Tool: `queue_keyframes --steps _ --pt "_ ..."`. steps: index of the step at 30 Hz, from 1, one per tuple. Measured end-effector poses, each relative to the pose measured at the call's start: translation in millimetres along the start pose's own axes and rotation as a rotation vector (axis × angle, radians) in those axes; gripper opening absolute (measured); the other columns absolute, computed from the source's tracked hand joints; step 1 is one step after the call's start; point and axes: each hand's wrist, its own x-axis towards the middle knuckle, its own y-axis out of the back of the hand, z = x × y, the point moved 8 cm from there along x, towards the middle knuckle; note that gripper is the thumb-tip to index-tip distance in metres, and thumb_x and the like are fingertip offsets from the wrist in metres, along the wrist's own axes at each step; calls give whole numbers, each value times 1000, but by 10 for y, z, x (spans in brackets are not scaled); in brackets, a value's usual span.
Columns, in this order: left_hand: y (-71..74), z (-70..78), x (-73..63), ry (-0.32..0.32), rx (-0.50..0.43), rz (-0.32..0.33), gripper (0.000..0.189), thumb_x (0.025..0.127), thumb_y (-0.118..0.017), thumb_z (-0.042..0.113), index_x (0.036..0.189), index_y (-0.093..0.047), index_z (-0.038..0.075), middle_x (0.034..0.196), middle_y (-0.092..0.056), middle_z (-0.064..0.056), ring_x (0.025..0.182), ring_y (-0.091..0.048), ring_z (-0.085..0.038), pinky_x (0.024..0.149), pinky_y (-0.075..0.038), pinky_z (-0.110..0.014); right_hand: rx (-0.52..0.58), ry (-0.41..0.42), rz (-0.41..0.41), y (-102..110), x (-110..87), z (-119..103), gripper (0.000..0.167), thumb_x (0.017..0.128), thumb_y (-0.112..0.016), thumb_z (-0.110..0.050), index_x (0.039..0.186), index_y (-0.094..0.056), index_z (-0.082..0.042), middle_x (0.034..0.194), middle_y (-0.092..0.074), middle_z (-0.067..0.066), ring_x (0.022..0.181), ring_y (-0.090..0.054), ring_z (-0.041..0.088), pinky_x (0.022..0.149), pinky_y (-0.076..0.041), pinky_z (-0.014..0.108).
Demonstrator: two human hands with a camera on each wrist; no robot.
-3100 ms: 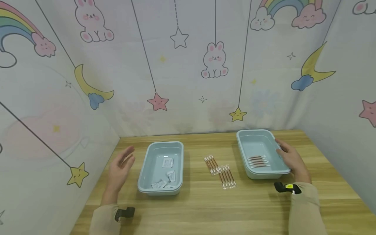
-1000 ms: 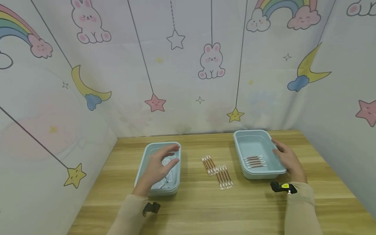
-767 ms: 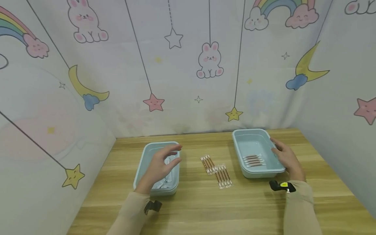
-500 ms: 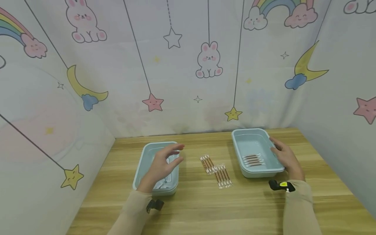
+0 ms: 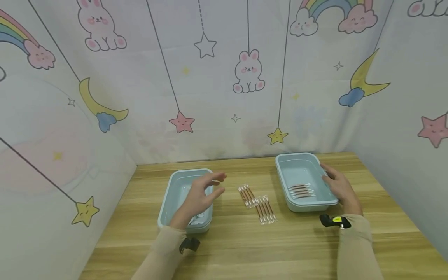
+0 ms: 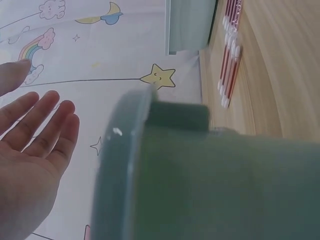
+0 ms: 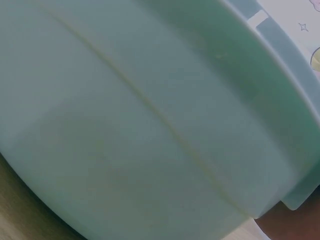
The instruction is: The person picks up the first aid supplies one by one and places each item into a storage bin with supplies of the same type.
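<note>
My left hand (image 5: 201, 198) hovers over the right side of the left light-blue plastic basin (image 5: 171, 200), fingers apart and holding nothing. Its palm and spread fingers also show in the left wrist view. Small white sachets (image 5: 198, 220) lie in that basin, partly hidden behind the hand. My right hand (image 5: 344, 192) holds the right-hand rim of a second light-blue basin (image 5: 301, 168), thumb over the edge. Inside it lies a row of brown cotton swabs (image 5: 301, 191). Two clear packs of brown swabs, a far pack (image 5: 247, 196) and a near pack (image 5: 266, 210), overlap at a corner on the table.
The wood-grain table (image 5: 245, 249) backs onto a cartoon-printed curtain (image 5: 217, 97), which also encloses both sides. Both basins stand toward the far side, with the swab packs between them. In the right wrist view the basin's outer wall (image 7: 125, 140) fills most of the frame.
My left hand has moved right, from beside the left basin to over its right rim. My right hand stays at its basin; the swab packs keep their places.
</note>
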Motion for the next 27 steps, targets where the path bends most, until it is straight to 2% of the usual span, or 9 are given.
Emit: queue_keyframes --steps 4,11,20,27 --pt "-45 -121 -23 8 16 -18 42 89 -67 5 130 -58 4 123 -65 -15 110 -63 -28 92 -55 -41 2 -11 0 -5 -3 9 54 104 -35 -23 156 -21 -13 155 -23 30 140 -28 49 107 -34 62" --pt "-108 -137 -5 -9 2 -36 40 92 -65 10 130 -58 5 119 -67 -12 104 -66 -29 89 -57 -41 8 -6 -2 -14 1 -1 54 104 -35 -23 156 -21 -13 156 -23 30 140 -27 49 107 -35 62" --pt "-342 -170 16 45 -2 -100 37 93 -64 11 129 -59 7 121 -66 -11 102 -66 -22 85 -58 -37 -9 8 4 0 8 -27 54 104 -36 -21 155 -22 -11 155 -24 31 140 -28 50 107 -34 62" --pt "-485 -68 27 -20 13 -123 37 91 -65 8 127 -60 2 119 -66 -16 93 -68 -23 78 -59 -29 -7 0 -2 -11 -3 -13 54 104 -36 -21 155 -22 -12 156 -22 30 141 -25 50 109 -30 64"
